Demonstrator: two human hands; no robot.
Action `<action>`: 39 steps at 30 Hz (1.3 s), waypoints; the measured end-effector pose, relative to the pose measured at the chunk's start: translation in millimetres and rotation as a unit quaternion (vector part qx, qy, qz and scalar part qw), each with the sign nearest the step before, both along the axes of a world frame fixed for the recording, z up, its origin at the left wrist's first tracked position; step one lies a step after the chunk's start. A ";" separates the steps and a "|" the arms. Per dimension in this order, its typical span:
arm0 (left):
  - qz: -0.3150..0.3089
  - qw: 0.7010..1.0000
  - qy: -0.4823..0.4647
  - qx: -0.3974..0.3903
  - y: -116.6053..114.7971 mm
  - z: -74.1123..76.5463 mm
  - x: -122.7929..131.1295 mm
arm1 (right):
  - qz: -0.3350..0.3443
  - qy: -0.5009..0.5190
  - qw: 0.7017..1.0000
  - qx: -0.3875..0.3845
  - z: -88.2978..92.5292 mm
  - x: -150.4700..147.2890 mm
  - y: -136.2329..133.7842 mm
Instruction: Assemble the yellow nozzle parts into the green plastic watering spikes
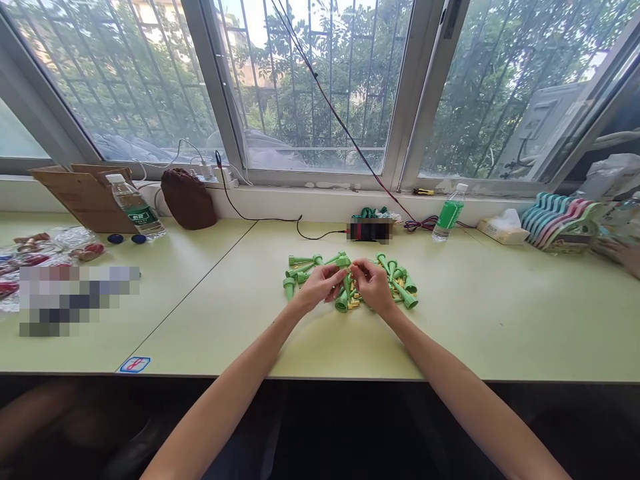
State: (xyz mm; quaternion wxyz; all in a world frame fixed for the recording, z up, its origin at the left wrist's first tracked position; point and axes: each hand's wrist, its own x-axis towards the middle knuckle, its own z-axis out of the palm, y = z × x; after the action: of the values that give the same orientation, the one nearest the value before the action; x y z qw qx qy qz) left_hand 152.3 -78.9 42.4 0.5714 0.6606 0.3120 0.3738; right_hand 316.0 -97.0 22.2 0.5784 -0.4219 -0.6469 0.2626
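Left cones [289, 287]: scattered left of the middle cone [343, 302].
Left hand [321, 285]: just left of the middle cone, fingers curled to a pinch; whether it gripped anything, I could not tell.
Middle cone: between the hands, long axis roughly front to back, wide mouth at the near end; neither hand clearly nearer.
Yellow pieces [354, 305]: just right of the middle cone.
Right hand [372, 285]: right of the middle cone, fingertips likewise pinched, contents unclear.
Right cones [409, 300]: farther right.
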 end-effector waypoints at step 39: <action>0.005 0.976 -0.081 -0.203 1.1 3.3 5.0 | -0.058 -0.006 0.998 0.022 6.2 -6.3 -3.7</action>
State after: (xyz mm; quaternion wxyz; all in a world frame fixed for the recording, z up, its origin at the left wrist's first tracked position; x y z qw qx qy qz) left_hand 157.4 -77.7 45.7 0.7152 0.4970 0.3373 0.3574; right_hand 309.6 -100.7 28.5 0.5985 -0.4474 -0.6301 0.2114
